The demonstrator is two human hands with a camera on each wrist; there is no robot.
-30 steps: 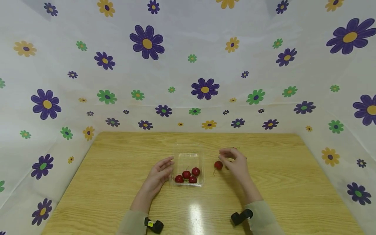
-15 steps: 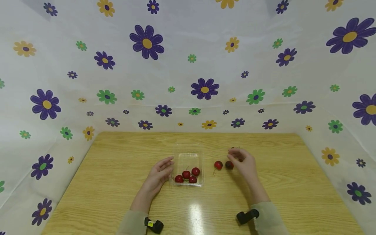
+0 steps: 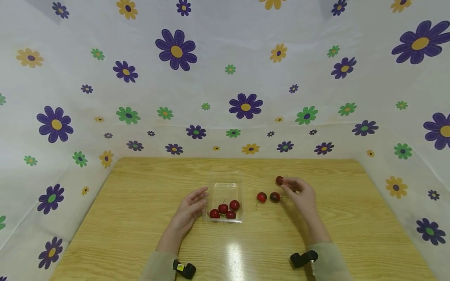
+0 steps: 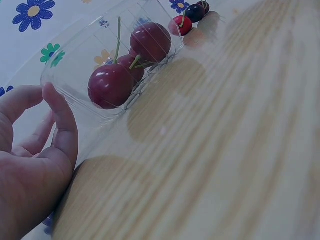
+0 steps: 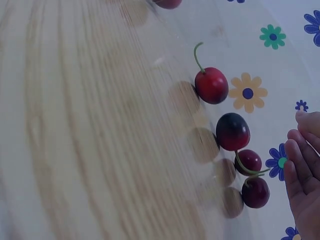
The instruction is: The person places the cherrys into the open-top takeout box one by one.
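Beside the left wall of a clear plastic box my left hand rests with relaxed, bent fingers. In the left wrist view its fingertips are right at the box's rim. Several red cherries with stems lie in the near end of the box. My right hand hovers over loose cherries right of the box, its fingers loosely bent and nothing seen between them. A dark red cherry shows just past its fingertips. Closer to the box are a bright red cherry and a blackish cherry. The right wrist view shows another dark cherry, hidden by the hand in the head view.
Both hands are over a wooden table. A white cloth with printed flowers hangs behind it and at both sides. Black wrist cameras sit on the left cuff and the right cuff.
My right hand has moved steadily to the right over the loose cherries, uncovering the blackish one and then the far dark red one. The left hand and the box have stayed put.
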